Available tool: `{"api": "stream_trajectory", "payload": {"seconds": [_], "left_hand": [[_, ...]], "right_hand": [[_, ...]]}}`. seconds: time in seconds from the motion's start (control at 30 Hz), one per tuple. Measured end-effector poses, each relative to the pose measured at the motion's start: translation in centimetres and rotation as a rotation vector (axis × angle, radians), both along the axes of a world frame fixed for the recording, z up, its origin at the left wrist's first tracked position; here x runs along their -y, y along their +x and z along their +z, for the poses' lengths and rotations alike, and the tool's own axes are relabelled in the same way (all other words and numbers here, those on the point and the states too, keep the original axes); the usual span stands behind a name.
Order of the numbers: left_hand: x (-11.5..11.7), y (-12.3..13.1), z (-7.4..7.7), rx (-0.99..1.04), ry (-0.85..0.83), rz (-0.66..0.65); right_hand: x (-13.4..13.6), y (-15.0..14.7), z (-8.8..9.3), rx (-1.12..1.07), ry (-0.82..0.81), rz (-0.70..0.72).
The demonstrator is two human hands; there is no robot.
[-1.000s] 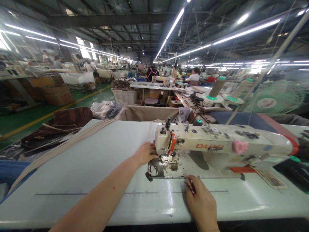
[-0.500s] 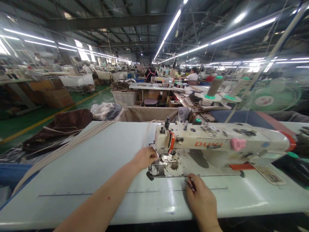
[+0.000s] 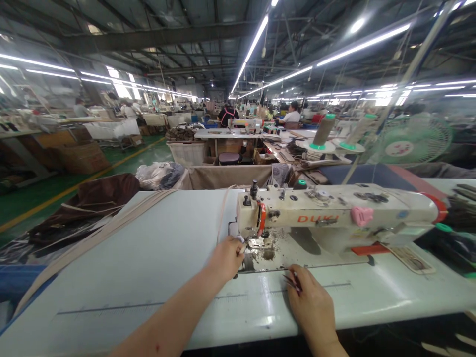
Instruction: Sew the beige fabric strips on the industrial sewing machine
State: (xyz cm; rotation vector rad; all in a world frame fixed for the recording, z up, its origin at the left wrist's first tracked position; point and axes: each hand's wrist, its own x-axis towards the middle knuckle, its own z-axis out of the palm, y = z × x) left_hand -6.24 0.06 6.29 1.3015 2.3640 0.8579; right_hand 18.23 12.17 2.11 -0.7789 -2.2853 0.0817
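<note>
My left hand [image 3: 225, 258] is closed in a pinch beside the presser foot [image 3: 259, 242] of a white sewing machine [image 3: 334, 210]. A narrow beige strip [image 3: 223, 210] runs from the table's back edge down to these fingers. Its end, pinched there, is mostly hidden by them. In front of the machine's bed, my right hand [image 3: 310, 297] rests on the table with its fingers curled round small dark thread snips [image 3: 292, 282]. Two thin pointed tips stick out to the left; the rest lies inside the palm. Oily dark stains mark the bed near the needle.
Long beige strips [image 3: 107, 235] drape over the pale table [image 3: 167, 258] at left. A ruler line [image 3: 111, 308] crosses its front. Behind stand a fabric-lined bin [image 3: 230, 176], thread cones [image 3: 323, 134] and a green fan [image 3: 412, 141]. Other people sit at machines farther back.
My left hand has drawn back slightly toward me from the needle area, still pinched. My right hand keeps its place with the snips. The view has shifted a little.
</note>
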Motion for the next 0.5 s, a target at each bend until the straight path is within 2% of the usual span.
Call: {"api": "stream_trajectory", "payload": {"seconds": [0.23, 0.37, 0.5], "left_hand": [[-0.3, 2.8, 0.1, -0.013, -0.075, 0.097], [-0.5, 3.5, 0.3, -0.034, -0.095, 0.062], [-0.6, 3.4, -0.8, -0.04, -0.116, 0.018]], "right_hand": [[0.1, -0.1, 0.3, -0.004, -0.002, 0.015], [0.3, -0.3, -0.1, -0.036, 0.007, -0.009], [0.5, -0.3, -0.1, -0.022, -0.015, -0.041]]}}
